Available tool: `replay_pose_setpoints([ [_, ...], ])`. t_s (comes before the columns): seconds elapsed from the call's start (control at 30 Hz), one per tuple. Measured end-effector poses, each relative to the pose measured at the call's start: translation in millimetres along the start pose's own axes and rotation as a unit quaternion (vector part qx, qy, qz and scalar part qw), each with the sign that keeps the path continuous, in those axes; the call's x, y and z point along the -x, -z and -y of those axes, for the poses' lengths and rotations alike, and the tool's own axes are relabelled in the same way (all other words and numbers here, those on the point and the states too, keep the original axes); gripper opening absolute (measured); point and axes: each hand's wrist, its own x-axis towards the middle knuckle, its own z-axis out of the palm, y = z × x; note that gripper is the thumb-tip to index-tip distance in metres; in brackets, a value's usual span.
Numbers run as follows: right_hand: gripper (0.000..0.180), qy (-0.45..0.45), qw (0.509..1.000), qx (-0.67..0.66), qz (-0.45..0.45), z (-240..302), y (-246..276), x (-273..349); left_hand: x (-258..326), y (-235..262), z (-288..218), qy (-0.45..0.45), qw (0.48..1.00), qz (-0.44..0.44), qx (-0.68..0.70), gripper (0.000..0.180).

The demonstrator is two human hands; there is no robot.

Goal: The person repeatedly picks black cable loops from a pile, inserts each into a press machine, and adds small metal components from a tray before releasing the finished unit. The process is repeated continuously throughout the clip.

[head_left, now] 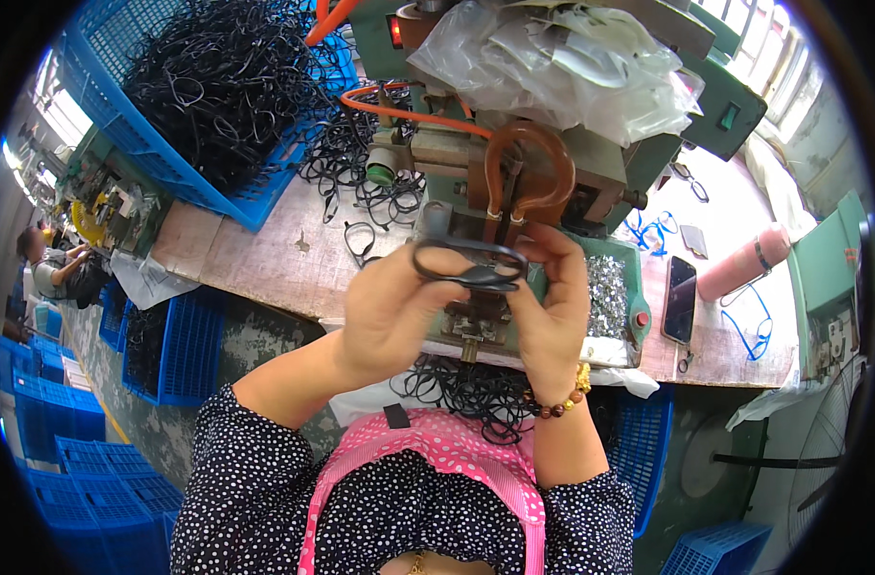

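A black eyeglass frame [488, 279] is held up in front of the machine, slightly blurred. My left hand [388, 309] pinches its left end between thumb and fingers. At its right end, the fingers of my right hand [554, 311] grip it, close under the machine's brown looped tube [568, 163]. Below my hands stands a metal fixture [469, 335], partly covered by them. More black frames [476, 395] lie heaped on my lap, over a pink dotted apron [361, 443].
Left of the machine, a blue basket [160, 153] overflows with black frames. A tray of small metal pieces [605, 287] sits right of my right hand, near a phone [680, 299], a pink bottle [744, 264] and blue frames [761, 331]. Another person [59, 268] works far left.
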Motion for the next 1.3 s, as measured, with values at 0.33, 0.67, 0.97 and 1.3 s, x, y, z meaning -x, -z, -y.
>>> replay_pose_setpoints([
  [0.33, 0.03, 0.015, 0.99, 0.068, -0.123, -4.6, 65.2, 13.8, -14.9, -18.7, 23.2, -0.047, 0.997, 0.012, -0.066, 0.017],
  [0.67, 0.025, -0.038, 0.936, 0.306, -0.169, -43.6, 126.5, 46.8, -6.9, -21.7, 35.1, -0.116, 0.987, 0.004, -0.112, 0.024],
  [0.97, 0.007, 0.057, 0.84, 0.539, -0.041, -46.7, 103.0, 29.5, -14.2, -24.2, 24.8, -0.116, 0.988, -0.031, -0.097, 0.016],
  [1.3, 0.01, 0.079, 0.83, 0.552, -0.018, -53.0, 98.6, 26.4, 28.5, 16.6, 68.6, -0.101, 0.95, -0.14, -0.262, 0.021],
])
